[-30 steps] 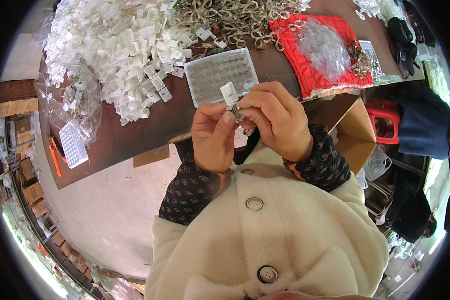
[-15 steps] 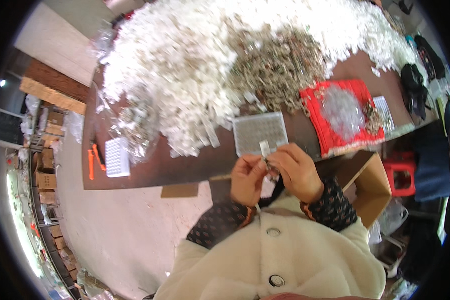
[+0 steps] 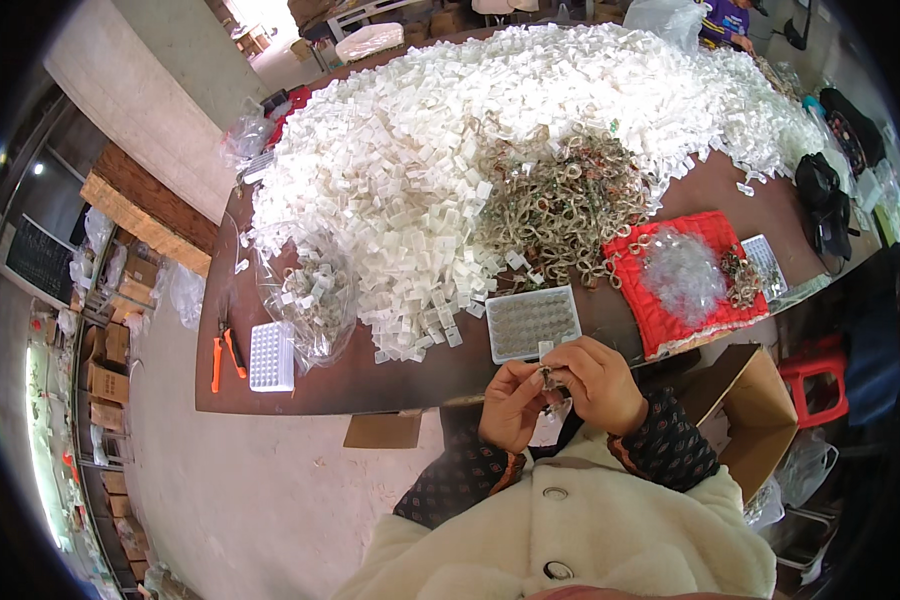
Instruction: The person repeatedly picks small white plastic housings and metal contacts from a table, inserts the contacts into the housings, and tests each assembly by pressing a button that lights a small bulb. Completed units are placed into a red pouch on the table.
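My left hand (image 3: 508,410) and my right hand (image 3: 604,388) meet just in front of the table edge, fingertips pinched together. Between them is a small grey-brown piece (image 3: 548,378), partly hidden by the fingers. A little white tag (image 3: 545,348) sticks up beside my right fingertips. Just beyond the hands lies a shallow clear tray (image 3: 505,357) whose compartments hold small grey-brown pieces. Behind that tray rises a tangled heap of brownish loops (image 3: 570,205). A much larger pile of white tag-like plastic pieces (image 3: 410,200) covers the far and left parts of the table.
Orange-handled pliers (image 3: 227,358) and a white pitted tray (image 3: 272,357) lie at the left, near a clear bag (image 3: 320,300) of pieces. On the right, a red cloth (image 3: 640,322) bears clear plastic. A cardboard box (image 3: 760,420) and red stool (image 3: 816,385) stand below. Another person (image 3: 727,25) sits at the far right.
The view has tilted up, showing more of the table's far side and another person. My hands remain together on the small piece, with the fingers slightly shifted.
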### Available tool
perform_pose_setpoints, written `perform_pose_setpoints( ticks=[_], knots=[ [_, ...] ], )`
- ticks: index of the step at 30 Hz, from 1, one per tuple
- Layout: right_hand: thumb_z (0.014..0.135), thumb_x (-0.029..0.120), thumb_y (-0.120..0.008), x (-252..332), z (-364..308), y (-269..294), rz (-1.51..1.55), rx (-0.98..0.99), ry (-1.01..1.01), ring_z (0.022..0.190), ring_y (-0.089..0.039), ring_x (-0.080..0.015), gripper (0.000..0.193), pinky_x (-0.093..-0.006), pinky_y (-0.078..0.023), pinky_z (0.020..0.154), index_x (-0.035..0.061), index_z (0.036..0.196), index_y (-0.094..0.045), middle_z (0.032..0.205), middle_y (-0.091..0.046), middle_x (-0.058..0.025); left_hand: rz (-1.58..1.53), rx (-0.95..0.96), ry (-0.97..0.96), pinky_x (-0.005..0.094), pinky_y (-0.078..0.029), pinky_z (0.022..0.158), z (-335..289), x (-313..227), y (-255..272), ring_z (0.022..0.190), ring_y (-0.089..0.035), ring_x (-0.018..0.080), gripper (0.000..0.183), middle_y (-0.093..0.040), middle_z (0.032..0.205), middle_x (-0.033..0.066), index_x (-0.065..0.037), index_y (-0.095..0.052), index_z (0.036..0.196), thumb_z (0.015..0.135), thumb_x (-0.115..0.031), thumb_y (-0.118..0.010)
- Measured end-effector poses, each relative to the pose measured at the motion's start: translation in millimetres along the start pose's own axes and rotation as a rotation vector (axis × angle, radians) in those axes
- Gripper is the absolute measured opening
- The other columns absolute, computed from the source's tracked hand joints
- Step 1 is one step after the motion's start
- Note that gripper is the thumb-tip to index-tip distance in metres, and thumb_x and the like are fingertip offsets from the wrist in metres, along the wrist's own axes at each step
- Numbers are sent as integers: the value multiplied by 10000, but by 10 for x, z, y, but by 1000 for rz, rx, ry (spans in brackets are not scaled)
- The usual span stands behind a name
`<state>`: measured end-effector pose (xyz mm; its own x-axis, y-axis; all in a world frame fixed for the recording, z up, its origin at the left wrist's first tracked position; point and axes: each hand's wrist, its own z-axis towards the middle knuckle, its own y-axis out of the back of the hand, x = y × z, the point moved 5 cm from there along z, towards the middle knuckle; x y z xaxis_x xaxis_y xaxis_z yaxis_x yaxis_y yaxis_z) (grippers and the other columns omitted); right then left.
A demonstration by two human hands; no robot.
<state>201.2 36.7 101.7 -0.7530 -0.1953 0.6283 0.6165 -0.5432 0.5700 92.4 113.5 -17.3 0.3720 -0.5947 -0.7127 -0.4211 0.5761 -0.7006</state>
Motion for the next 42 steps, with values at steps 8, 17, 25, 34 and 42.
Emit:
perform_pose_setpoints(
  ticks=[8, 17, 25, 34, 42],
  knots=[
    [840, 40, -636, -12, 27, 3, 23, 68, 24, 824, -625, -347, 171, -416, -524, 722, 57, 1009, -641, 918, -644, -132, 114, -18, -59, 357, -553, 771, 1, -31, -24, 878, -647, 199, 100, -666, 1049, 124, -25, -572, 1079, 981, -46, -576],
    [767, -52, -683, 20, -112, -46, -59, -66, 64, 832, -671, -289, 287, -356, -554, 719, 2, 1049, -677, 966, -704, -106, -309, -82, 12, 362, -540, 785, -103, -80, -123, 851, -640, 204, 86, -666, 1023, 119, -36, -572, 1060, 982, -74, -579],
    [689, -17, -682, 82, -137, -149, -158, -122, 180, 896, -673, -259, 470, -349, -562, 747, -3, 1158, -653, 993, -690, -102, -240, -100, -48, 330, -536, 754, -85, -140, -117, 843, -640, 178, 105, -672, 1024, 100, -66, -592, 1084, 980, -78, -589],
    [886, 5, -655, -124, -152, -102, 357, -182, -402, 876, -664, -178, 217, -300, -541, 771, -39, 1098, -644, 1045, -678, -118, -364, -54, 63, 417, -536, 814, -108, -144, -121, 810, -630, 171, 77, -693, 1023, 118, -106, -595, 1052, 975, -115, -592],
    [914, -11, -644, -288, -172, -195, 770, -40, -575, 883, -626, -116, 179, -274, -519, 782, -41, 1090, -631, 1012, -675, -99, -362, -34, 150, 368, -520, 721, -118, -93, -221, 762, -618, 161, 69, -678, 995, 105, -98, -595, 1044, 993, -137, -570]
  ],
)
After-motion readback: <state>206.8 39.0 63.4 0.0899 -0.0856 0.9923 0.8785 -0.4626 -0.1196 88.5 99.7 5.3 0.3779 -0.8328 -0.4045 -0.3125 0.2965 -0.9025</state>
